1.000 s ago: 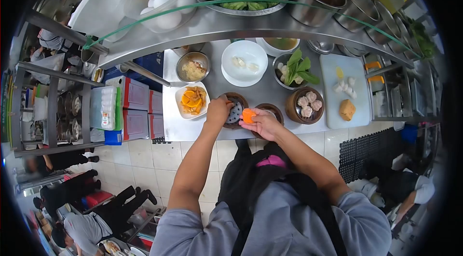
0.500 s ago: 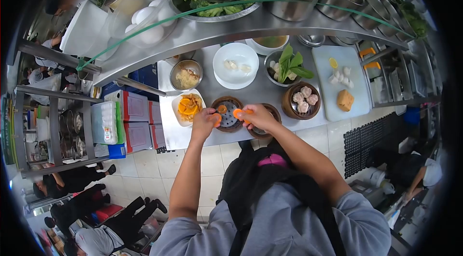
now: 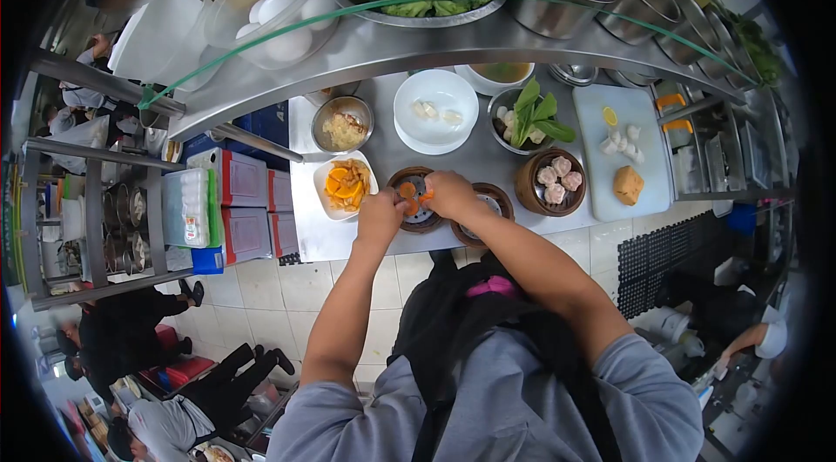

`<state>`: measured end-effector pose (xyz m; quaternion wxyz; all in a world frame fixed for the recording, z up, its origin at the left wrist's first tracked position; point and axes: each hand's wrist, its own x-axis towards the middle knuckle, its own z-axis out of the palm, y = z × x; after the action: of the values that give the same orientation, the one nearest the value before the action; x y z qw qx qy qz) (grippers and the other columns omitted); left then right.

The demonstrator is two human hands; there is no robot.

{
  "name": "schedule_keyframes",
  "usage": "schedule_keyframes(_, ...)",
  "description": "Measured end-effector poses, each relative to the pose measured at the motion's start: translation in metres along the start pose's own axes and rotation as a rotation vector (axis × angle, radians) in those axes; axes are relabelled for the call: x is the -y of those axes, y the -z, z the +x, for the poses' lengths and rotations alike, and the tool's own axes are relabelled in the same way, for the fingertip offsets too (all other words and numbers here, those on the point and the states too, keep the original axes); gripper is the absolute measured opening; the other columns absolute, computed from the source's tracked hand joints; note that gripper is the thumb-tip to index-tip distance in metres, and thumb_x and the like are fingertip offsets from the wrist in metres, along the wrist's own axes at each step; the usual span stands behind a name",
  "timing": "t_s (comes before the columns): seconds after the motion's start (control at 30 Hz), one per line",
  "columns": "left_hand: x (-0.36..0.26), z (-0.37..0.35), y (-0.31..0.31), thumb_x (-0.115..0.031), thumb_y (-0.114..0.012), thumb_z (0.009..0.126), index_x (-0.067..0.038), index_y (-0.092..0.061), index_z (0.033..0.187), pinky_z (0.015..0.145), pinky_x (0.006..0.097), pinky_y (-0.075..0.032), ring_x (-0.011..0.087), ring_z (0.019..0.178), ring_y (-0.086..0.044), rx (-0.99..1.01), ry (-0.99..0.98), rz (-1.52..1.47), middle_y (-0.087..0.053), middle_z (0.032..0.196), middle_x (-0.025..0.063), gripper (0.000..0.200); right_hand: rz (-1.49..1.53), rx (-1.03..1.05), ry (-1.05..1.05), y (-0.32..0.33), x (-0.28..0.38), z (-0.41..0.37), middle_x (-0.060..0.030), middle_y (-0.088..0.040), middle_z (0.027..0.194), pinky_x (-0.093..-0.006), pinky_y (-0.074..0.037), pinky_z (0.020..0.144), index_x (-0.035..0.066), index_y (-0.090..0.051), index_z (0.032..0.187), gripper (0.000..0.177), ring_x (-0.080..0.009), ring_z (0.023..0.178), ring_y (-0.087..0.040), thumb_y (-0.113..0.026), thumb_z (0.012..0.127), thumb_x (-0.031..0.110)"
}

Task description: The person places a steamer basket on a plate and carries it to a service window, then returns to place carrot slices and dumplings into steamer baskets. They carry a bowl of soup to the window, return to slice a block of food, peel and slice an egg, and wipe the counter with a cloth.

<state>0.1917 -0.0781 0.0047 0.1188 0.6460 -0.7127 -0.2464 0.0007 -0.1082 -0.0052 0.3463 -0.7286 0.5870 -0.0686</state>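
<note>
Over a small bamboo steamer [image 3: 396, 179] with a perforated liner, both my hands come close together. My left hand [image 3: 380, 216] is closed at its left side, pinching an orange carrot slice. The fingers of my right hand [image 3: 453, 195] are closed on carrot slices [image 3: 427, 196], mostly hidden by the hand. Another round carrot slice [image 3: 407, 189] lies in the steamer between the hands. Partly under my right wrist is a second bamboo steamer [image 3: 502, 200]. Left of my left hand stands a white dish [image 3: 373, 168] of orange slices and brownish pieces.
A steamer of dumplings [image 3: 552, 181] and a bowl of leafy greens [image 3: 531, 118] stand to the right, beside a white cutting board [image 3: 601, 201]. Behind are a white bowl [image 3: 435, 87] and a metal bowl [image 3: 342, 123]. A steel shelf [image 3: 418, 44] overhangs the back. Other people work nearby.
My hands have drawn together over the left steamer, the left one moving right. Orange slices that showed plainly in the fingers are now lower and partly covered. The view has shifted slightly.
</note>
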Motion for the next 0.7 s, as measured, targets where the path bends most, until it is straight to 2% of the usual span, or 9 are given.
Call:
schedule_keyframes(0.23, -0.016, -0.001, -0.020, -0.024, -0.073, 0.085, -0.007, -0.070, 0.087, 0.065, 0.0485, -0.054, 0.0390, 0.074, -0.069, -0.107, -0.185, 0.026, -0.071, 0.078, 0.0179, 0.017, -0.149, -0.045, -0.048, -0.001, 0.005, -0.005, -0.0154, -0.071, 0.092, -0.0481, -0.054, 0.077, 0.005, -0.067, 0.089, 0.035, -0.0391, 0.090, -0.069, -0.086, 0.074, 0.031)
schedule_keyframes(0.33, -0.008, -0.004, -0.029, -0.024, -0.072, 0.087, -0.008, -0.072, 0.096, 0.062, 0.0453, -0.053, 0.0357, 0.071, -0.069, -0.044, -0.206, 0.014, -0.069, 0.075, 0.0187, 0.018, -0.176, -0.173, 0.026, 0.009, -0.013, -0.020, -0.0144, -0.072, 0.090, -0.0427, -0.056, 0.071, 0.004, -0.066, 0.089, 0.036, -0.0295, 0.084, -0.071, -0.086, 0.077, 0.031)
schedule_keyframes(0.4, -0.009, -0.006, -0.025, -0.024, -0.072, 0.089, -0.008, -0.072, 0.102, 0.059, 0.0405, -0.052, 0.0295, 0.067, -0.068, -0.062, -0.163, -0.153, -0.070, 0.076, 0.0153, 0.021, 0.572, 0.107, -0.287, 0.037, -0.019, -0.039, -0.0095, -0.073, 0.089, -0.0328, -0.057, 0.065, 0.005, -0.066, 0.089, 0.029, -0.0158, 0.077, -0.069, -0.081, 0.087, 0.030)
schedule_keyframes(0.43, -0.014, -0.006, -0.024, -0.024, -0.073, 0.091, -0.008, -0.072, 0.108, 0.056, 0.0357, -0.051, 0.0233, 0.063, -0.068, -0.075, -0.121, -0.317, -0.072, 0.076, 0.0119, 0.024, 0.575, 0.098, -0.300, 0.038, -0.028, -0.046, -0.0095, -0.073, 0.089, -0.0328, -0.057, 0.065, 0.005, -0.066, 0.089, 0.029, -0.0158, 0.077, -0.069, -0.081, 0.087, 0.030)
schedule_keyframes(0.47, -0.022, -0.005, -0.023, -0.024, -0.073, 0.091, -0.008, -0.072, 0.108, 0.056, 0.0357, -0.051, 0.0233, 0.063, -0.068, -0.060, -0.132, -0.323, -0.072, 0.076, 0.0119, 0.024, 0.923, 0.123, -0.346, 0.038, -0.037, -0.055, -0.0069, -0.072, 0.092, -0.0283, -0.056, 0.062, 0.004, -0.066, 0.093, 0.025, -0.0115, 0.074, -0.066, -0.077, 0.091, 0.027)
schedule_keyframes(0.5, -0.030, -0.003, -0.022, -0.023, -0.074, 0.091, -0.005, -0.072, 0.110, 0.062, 0.0324, -0.052, 0.0177, 0.069, -0.067, 0.082, -0.031, -0.580, -0.071, 0.079, 0.0087, 0.027, 1.273, 0.142, -0.383, 0.036, -0.045, -0.064, -0.0042, -0.071, 0.096, -0.0238, -0.055, 0.060, 0.004, -0.067, 0.097, 0.021, -0.0072, 0.071, -0.063, -0.073, 0.095, 0.025)
schedule_keyframes(0.53, -0.039, -0.001, -0.020, -0.023, -0.076, 0.091, -0.002, -0.072, 0.112, 0.067, 0.0291, -0.052, 0.0122, 0.075, -0.067, 0.228, 0.075, -0.830, -0.071, 0.082, 0.0055, 0.030, 1.290, 0.137, -0.360, 0.035, -0.051, -0.071, -0.0019, -0.071, 0.095, -0.0239, -0.055, 0.056, 0.007, -0.068, 0.101, 0.022, -0.0080, 0.071, -0.064, -0.070, 0.098, 0.028)
schedule_keyframes(0.63, -0.071, 0.002, -0.023, -0.023, -0.077, 0.092, -0.003, -0.072, 0.114, 0.058, 0.0199, -0.043, 0.0032, 0.071, -0.056, 0.451, -0.077, -0.880, -0.068, 0.090, -0.0032, 0.030, 1.304, 0.130, -0.477, 0.036, -0.058, -0.088, -0.0013, -0.070, 0.093, -0.0231, -0.054, 0.054, 0.008, -0.069, 0.104, 0.026, -0.0078, 0.070, -0.064, -0.071, 0.097, 0.033)
schedule_keyframes(0.7, -0.080, 0.008, -0.042, -0.022, -0.079, 0.091, -0.001, -0.071, 0.114, 0.059, 0.0197, -0.043, 0.0031, 0.073, -0.057, 0.515, -0.081, -0.873, -0.070, 0.090, -0.0018, 0.033, 1.302, 0.088, -0.485, 0.038, -0.060, -0.099, -0.0005, -0.070, 0.092, -0.0221, -0.054, 0.054, 0.008, -0.070, 0.106, 0.033, -0.0074, 0.070, -0.064, -0.069, 0.097, 0.040)
